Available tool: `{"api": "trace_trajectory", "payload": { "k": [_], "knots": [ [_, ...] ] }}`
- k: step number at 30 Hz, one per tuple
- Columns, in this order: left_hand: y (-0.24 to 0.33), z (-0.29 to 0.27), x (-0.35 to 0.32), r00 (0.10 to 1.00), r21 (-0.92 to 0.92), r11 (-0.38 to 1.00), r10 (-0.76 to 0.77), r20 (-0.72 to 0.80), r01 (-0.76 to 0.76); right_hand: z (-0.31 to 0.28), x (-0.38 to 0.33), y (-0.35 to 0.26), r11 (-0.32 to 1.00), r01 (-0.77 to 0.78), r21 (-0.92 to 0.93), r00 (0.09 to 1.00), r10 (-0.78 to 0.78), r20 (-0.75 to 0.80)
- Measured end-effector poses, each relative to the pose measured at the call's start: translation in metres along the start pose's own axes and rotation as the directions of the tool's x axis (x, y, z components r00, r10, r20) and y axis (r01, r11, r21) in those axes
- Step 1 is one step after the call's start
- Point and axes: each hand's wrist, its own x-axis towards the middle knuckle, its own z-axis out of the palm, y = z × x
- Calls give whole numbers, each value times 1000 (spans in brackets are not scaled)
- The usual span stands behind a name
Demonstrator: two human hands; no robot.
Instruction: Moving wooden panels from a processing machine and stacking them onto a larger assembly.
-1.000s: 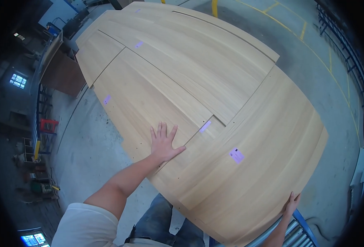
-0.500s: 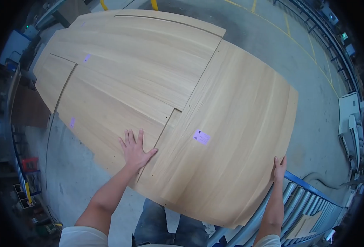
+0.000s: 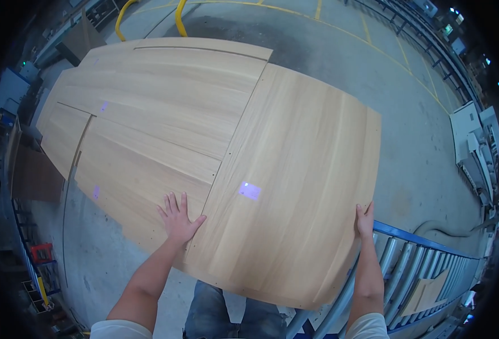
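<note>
Several wide, pale wood-grain panels lie side by side and stacked in front of me. My left hand (image 3: 181, 221) rests flat with fingers spread on the near left panel (image 3: 142, 181), its thumb at the seam beside the right panel. My right hand (image 3: 365, 219) grips the right edge of the large right panel (image 3: 300, 169), thumb on top; its other fingers are hidden beneath the edge. A pale purple label (image 3: 250, 191) sits on that right panel. Beyond the near left panel lies another long panel (image 3: 170, 96) of the same wood.
A roller conveyor (image 3: 399, 265) with a blue frame stands at my right, with small board pieces (image 3: 427, 291) on it. Yellow curved rails (image 3: 180, 20) rise past the far edge. A grey hose (image 3: 438, 229) lies on the concrete floor (image 3: 413, 164). At left is a red crate (image 3: 42, 252).
The step between the right ends of the two left panels has nearly closed, leaving an almost straight seam. The panels and both hands appear slightly further left in view, which has itself shifted.
</note>
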Motion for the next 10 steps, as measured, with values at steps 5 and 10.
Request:
{"api": "trace_trajectory", "payload": {
  "k": [5,10],
  "knots": [
    [7,-2,2,999,-36,999,32,38,-31,-21,-6,-13,981,15,-195,1000,-17,-9],
    [6,-2,-44,982,-246,963,147,116,-115,35,-102,-89,663,157,-732,985,-51,165]
  ]
}}
